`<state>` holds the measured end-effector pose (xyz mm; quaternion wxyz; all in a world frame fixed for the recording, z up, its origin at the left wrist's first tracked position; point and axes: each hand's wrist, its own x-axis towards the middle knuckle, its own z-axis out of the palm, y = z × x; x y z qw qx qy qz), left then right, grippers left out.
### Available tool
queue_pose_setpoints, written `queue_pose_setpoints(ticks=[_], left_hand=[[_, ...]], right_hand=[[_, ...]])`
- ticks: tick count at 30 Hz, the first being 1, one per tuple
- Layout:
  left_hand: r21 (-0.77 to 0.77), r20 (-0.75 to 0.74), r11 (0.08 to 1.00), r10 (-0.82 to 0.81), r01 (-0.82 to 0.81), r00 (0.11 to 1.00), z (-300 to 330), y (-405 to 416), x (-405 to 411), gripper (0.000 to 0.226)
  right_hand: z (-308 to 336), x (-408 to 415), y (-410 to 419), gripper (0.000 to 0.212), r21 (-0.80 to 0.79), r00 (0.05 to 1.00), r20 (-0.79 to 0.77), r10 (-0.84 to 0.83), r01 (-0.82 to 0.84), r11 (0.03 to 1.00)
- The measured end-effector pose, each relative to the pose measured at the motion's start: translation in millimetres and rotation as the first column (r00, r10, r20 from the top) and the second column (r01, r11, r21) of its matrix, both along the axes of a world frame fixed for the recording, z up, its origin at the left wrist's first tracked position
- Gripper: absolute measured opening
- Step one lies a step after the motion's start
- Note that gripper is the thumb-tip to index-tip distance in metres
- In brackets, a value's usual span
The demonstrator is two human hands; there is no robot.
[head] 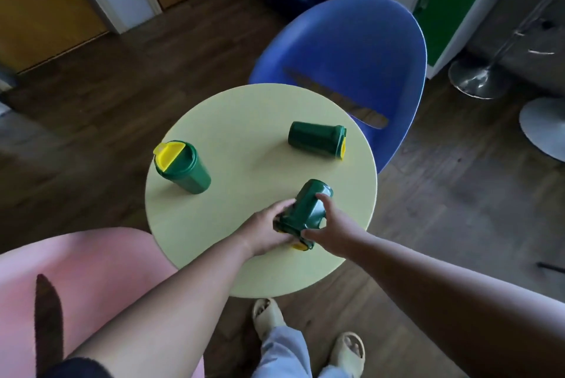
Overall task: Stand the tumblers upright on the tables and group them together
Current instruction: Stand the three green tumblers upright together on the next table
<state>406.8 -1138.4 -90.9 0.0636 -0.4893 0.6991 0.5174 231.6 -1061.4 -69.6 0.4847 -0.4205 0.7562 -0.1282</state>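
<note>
Head view: both hands — left hand, right hand — clasp a tipped tumbler near the round table's near edge — bare tabletop mid-table.

Two bare forearms reach forward from the lower edge of the view, each ending in a bare hand with no rings, watch or bracelet showing. The left hand belongs to an arm that is uncovered from the wrist back to near the elbow, where a dark navy sleeve with a soft, fuzzy edge begins. The arm behind the right hand is bare for its whole visible length, with no sleeve in view. Below the hands, pale blue trousers of loose, light fabric hang down to two cream slide sandals with thick soles and open toes.
</note>
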Motion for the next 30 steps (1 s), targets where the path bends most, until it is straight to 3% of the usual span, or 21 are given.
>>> queue_pose_setpoints(ticks=[7, 14, 18, 23, 30], left_hand=[[0.04, -0.086, 0.994, 0.106, -0.103, 0.991, 1, -22, 8, 0.08], [0.02, -0.044, 0.973, 0.23, -0.229, 0.972, 24, -72, 15, 0.066], [0.079, -0.039, 0.939, 0.339, -0.335, 0.94, 36, -89, 14, 0.056], [0.018, -0.028, 0.889, 0.458, -0.457, 0.889, 43, -99, 1, 0.035], [-0.082, 0.077, 0.856, 0.516, -0.51, 0.853, 41, -96, -26, 0.034]], right_hand=[[20, 9, -35, 0.098, 0.031, 0.999, 0.045, 0.009, -0.01, 0.999], [42, 7, -86, 0.064, -0.032, 0.998, 0.032, 0.05, -0.049, 0.998], [41, 4, -115, 0.04, -0.037, 0.985, 0.006, 0.17, -0.169, 0.985], [35, -15, -149, 0.033, -0.013, 0.965, -0.015, 0.263, -0.263, 0.965], [24, -47, -177, 0.029, 0.02, 0.892, -0.018, 0.451, -0.451, 0.892]])
